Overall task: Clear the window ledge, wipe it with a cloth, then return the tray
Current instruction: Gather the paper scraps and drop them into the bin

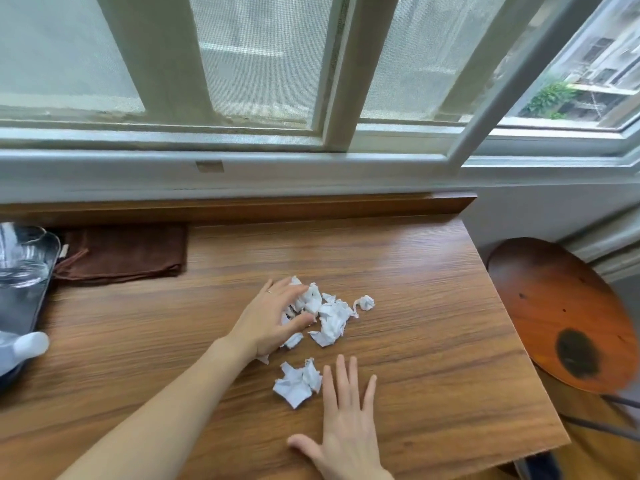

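At the far left edge sat a dark tray [33, 303] w/ clear glass or plastic items in it, blurred, and a white-capped bottle [24, 348] lay at its near end. Just beside the tray, toward the window, a brown cloth [124, 254] lay folded flat on the wooden table [433, 341], up against the raised back strip.

Mid-table, the person's left hand [270, 320] reached across from the lower left, a ring on one finger, fingers curled over the left side of a heap of crumpled white paper scraps [329, 317]. It was grabbing at the nearest bits, thumb underneath; the rest of the heap spread out to its right, incl. one small ball [365, 302] lying a little apart.

Nearer me, a separate crumpled wad [298, 382] lay on the wood, and just beside it on the right the right hand [346, 420] rested flat, palm down, fingers straight and spread, holding nothing. Its forefinger was just about touching the wad; couldn't tell for sure.

Behind it all ran the white window ledge [311, 168] under the mesh-screened panes. Off the table's right end stood a round reddish-brown stool [554, 306] w/ a dark patch on its seat.
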The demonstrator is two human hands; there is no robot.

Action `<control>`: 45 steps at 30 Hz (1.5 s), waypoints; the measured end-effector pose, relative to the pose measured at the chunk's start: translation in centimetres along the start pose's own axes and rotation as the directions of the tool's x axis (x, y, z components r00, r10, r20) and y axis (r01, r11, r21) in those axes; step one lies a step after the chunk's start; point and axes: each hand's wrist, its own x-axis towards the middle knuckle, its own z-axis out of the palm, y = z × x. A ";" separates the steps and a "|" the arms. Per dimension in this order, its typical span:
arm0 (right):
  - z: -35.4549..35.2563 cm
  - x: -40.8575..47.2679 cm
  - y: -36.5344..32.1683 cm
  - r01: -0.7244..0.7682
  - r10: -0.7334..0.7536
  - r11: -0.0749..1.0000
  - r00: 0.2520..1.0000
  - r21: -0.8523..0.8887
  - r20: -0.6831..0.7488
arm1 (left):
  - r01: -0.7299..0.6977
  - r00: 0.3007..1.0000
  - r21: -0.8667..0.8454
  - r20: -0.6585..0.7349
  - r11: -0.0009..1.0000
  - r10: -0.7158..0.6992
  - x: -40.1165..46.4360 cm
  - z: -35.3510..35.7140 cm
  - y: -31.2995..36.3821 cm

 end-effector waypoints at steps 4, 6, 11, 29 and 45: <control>-1.2 4.4 0.6 0.013 -0.013 1.000 1.000 0.004 -0.007 | -0.017 0.999 -0.051 -0.040 0.999 0.014 -2.0 0.3 -0.4; -1.9 8.1 1.2 0.006 -0.006 1.000 1.000 0.007 0.005 | -0.014 0.998 -0.073 -0.064 0.997 0.009 -2.8 0.5 -0.6; -4.1 13.6 3.0 0.129 -0.127 0.991 0.991 0.043 -0.037 | 0.000 0.995 -0.094 -0.104 0.996 -0.010 -4.4 0.2 -0.7; -2.7 13.1 2.1 0.286 -0.323 0.826 0.946 0.485 -0.009 | 0.056 0.997 0.218 -0.055 0.974 -0.045 -5.6 3.1 -0.4; -1.2 7.7 2.6 0.413 -0.425 0.902 0.902 0.126 0.080 | -0.166 0.974 0.381 -0.080 0.909 0.211 -6.3 3.7 -0.8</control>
